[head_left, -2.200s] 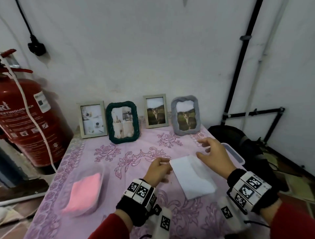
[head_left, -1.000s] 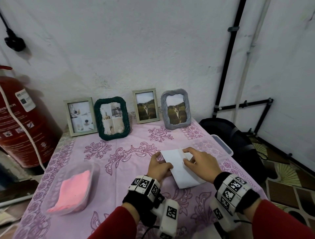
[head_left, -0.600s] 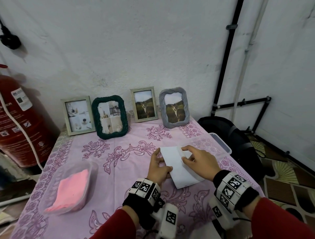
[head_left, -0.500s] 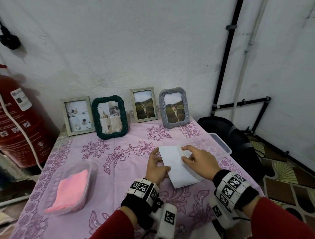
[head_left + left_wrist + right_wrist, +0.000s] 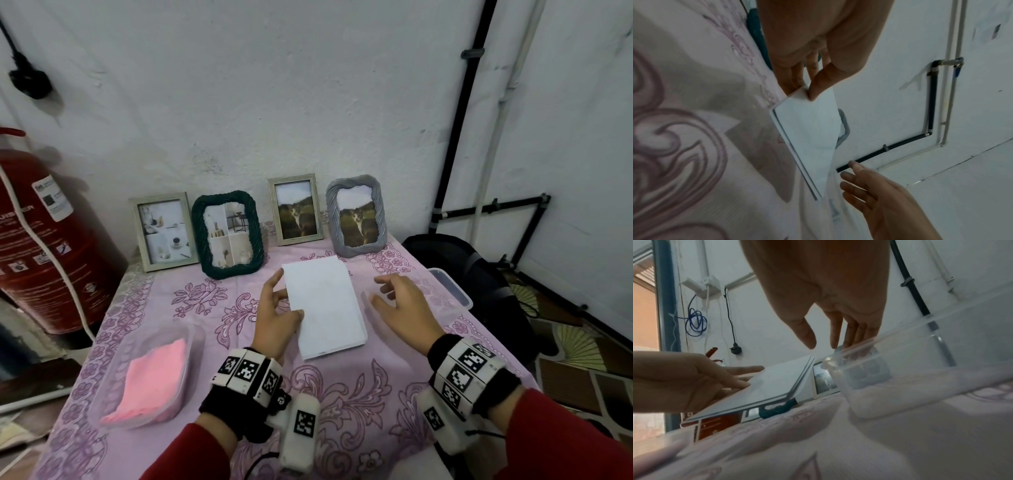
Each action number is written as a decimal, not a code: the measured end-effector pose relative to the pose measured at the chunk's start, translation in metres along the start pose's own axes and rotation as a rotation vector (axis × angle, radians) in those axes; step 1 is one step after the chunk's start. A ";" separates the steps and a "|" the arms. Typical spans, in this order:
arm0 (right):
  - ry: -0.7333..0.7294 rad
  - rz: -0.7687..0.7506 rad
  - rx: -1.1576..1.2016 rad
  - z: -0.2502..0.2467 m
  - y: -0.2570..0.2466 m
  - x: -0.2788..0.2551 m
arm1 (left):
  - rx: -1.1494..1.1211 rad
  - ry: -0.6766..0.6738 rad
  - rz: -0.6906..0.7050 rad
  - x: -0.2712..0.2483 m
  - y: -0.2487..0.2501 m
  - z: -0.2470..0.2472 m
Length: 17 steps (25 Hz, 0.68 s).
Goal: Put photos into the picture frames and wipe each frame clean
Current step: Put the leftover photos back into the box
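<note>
A plain utility corner of a building, set up with a small table.

Rough whitewashed walls (image 5: 308, 85) meet in a corner, with a black pipe (image 5: 459, 116) and a pale conduit (image 5: 503, 113) clamped bare to the plaster. A large red fire extinguisher (image 5: 44, 246) stands on the floor at the left, and a plug on a black cord (image 5: 734, 350) hangs down the wall, near a coil of blue cable (image 5: 695, 322). The table wears a pink floral tablecloth (image 5: 191, 308), with four small picture frames (image 5: 226, 234) leaning against the wall, which gives the bare room a domestic touch.
</note>
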State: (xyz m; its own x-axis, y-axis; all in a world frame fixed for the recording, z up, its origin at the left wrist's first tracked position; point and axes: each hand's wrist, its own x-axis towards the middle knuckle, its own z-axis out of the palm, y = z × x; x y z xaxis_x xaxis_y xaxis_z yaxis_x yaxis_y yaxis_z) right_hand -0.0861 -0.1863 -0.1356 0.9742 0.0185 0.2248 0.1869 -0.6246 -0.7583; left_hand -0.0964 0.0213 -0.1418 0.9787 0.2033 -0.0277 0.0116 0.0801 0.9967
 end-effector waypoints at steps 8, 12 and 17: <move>-0.096 0.120 0.488 0.006 -0.034 0.016 | -0.049 -0.126 0.134 -0.004 0.028 0.019; 0.009 0.152 0.581 -0.007 -0.032 0.024 | -0.026 -0.211 0.128 -0.001 0.030 0.042; 0.027 0.148 0.625 -0.032 -0.020 0.031 | -0.030 -0.309 0.186 0.004 0.031 0.080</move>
State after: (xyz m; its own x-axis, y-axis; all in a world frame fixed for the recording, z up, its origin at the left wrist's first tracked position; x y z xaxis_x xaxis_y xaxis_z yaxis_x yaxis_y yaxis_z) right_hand -0.0640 -0.1988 -0.0941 0.9933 -0.0573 0.0999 0.0973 -0.0461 -0.9942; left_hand -0.0757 -0.0538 -0.1048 0.9794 -0.0872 0.1824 -0.1737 0.0990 0.9798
